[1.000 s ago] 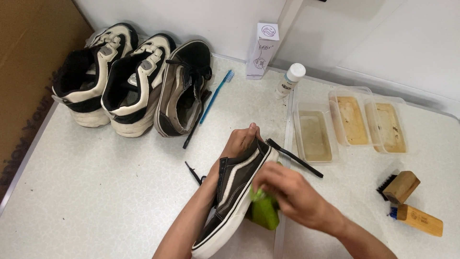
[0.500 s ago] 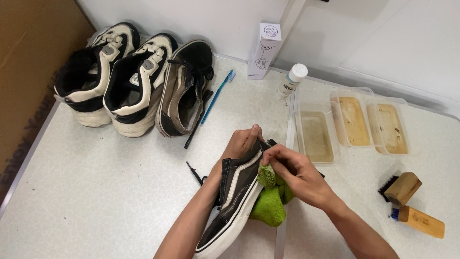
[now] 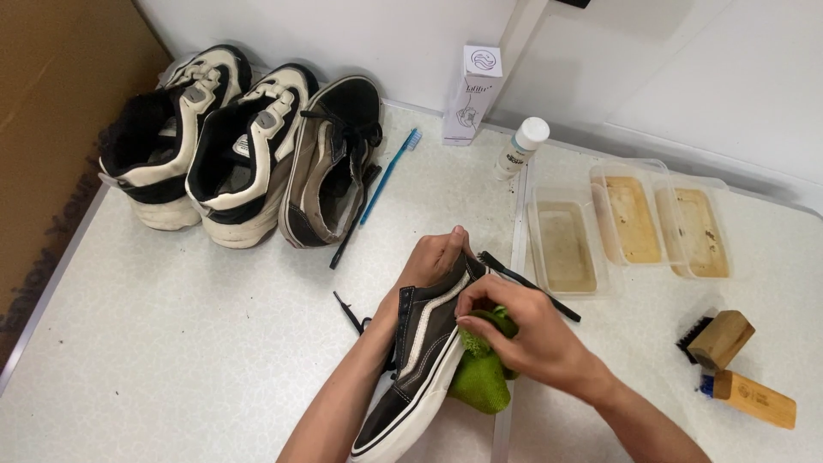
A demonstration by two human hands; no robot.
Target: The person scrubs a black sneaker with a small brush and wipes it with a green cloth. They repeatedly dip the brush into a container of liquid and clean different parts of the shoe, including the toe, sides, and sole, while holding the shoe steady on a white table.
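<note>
Item: dark canvas low-top sneaker with white stripe and white rubber sole (image 3: 420, 360), lying tilted on its side at the near edge of the speckled white table (image 3: 171, 343). The left hand (image 3: 437, 257) is gripping its heel end, fingers curled over it. The right hand (image 3: 523, 330), fingers bunched around a green microfibre cloth (image 3: 480, 377), is now pressing higher on the upper than a second ago; wiping is progressing. A thin black brush (image 3: 536, 287) is lying just behind.
</note>
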